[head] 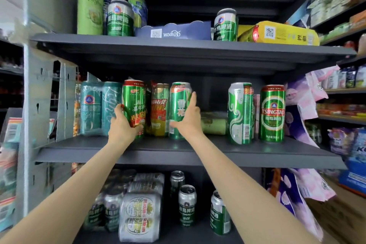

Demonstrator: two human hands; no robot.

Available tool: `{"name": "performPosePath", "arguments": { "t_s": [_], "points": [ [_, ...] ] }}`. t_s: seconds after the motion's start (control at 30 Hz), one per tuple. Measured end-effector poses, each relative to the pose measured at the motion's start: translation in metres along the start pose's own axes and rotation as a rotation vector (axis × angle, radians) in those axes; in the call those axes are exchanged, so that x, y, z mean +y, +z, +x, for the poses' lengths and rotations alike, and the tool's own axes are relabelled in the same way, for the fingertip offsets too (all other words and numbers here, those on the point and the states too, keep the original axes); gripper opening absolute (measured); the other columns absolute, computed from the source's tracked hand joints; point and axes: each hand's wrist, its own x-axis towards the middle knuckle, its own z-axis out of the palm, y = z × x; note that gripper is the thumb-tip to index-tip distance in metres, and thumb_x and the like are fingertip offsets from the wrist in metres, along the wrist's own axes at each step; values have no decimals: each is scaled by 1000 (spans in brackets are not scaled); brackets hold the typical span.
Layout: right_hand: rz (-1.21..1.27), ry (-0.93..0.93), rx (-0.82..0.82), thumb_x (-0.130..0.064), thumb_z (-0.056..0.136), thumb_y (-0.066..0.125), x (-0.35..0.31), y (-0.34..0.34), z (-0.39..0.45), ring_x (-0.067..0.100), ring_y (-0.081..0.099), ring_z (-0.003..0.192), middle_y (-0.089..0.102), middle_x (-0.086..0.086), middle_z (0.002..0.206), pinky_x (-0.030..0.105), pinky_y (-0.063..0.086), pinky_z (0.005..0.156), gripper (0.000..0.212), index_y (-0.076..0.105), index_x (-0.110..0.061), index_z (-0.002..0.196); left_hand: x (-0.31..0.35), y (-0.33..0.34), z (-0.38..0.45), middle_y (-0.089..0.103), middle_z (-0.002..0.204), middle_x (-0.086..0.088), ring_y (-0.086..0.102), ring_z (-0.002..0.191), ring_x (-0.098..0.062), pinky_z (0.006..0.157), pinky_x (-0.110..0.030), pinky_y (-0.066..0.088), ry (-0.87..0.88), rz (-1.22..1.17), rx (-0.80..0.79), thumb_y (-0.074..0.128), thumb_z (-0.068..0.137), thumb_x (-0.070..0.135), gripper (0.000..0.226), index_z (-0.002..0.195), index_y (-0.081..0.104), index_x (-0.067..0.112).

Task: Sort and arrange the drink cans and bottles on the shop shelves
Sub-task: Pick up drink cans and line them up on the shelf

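- the left hand (121, 125) grasps a tall green can with a red band (134, 105) on the middle shelf (178, 154); its thumb lies on the can's left side and its fingers curl round the lower front.
- the can held in the left hand leans a little to the left, and its base is at the shelf surface.
- the right hand (189, 120) grips a green snow beer can (179, 109) standing just right of a shrink-wrapped orange-and-green pack (159, 110); the index finger runs up the can's right side and the thumb crosses its lower front.
- left of the held cans stand two teal cans (100, 108) in clear wrap.
- behind the right hand a pale green can (213, 126) lies on its side.
- further right, well apart from the hands, stand a green-and-white can (240, 113) and a tsingtao can (272, 113).
- the top shelf (178, 45) holds a light green can (90, 8), two green tsingtao cans, a blue cardboard tray (174, 30) and a yellow pack (281, 33).
- the bottom shelf holds wrapped silver packs (139, 216) and loose small cans (187, 204).
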Motion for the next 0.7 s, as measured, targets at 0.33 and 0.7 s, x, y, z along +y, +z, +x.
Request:
{"name": "performPosePath", "arguments": {
  "t_s": [0.33, 0.7],
  "points": [
    [-246, -372, 498, -7, 82, 67, 23, -84, -54, 15, 40, 116, 41, 11, 127, 10, 22, 92, 49, 44, -7, 126, 15, 11, -31, 36, 135, -20, 37, 122, -31, 101, -38, 33, 406, 84, 280, 59, 85, 5, 59, 137, 32, 4],
    [-247, 160, 171, -25, 74, 79, 68, -117, -38, 29, 51, 113, 53, 12, 127, 35, 42, 87, 80, 31, -7, 136, 68, 71, -27, 17, 141, -25, 34, 122, -42, 95, -44, 38, 85, 217, -111, 70, 76, 49, 113, 147, -10, 13]
  ]
}}
